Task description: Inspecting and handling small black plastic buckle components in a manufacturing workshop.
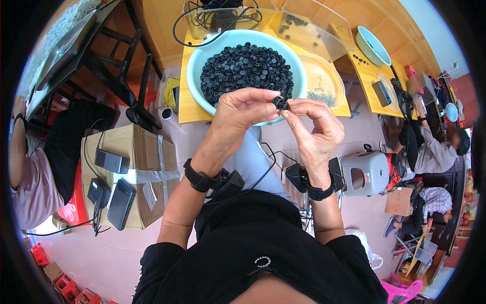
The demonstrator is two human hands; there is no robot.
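Two hands together: left hand and right hand both pinch one small black cap over the blue basin's near rim; best kept square, fingertip pressure even

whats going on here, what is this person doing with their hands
A seated person holds one small black plastic part between the fingertips of both hands, left hand and right hand, pinching it from either side. Just beyond the hands, a light blue basin on a yellow table is heaped with many more black parts. A cardboard box with dark devices sits to the left.
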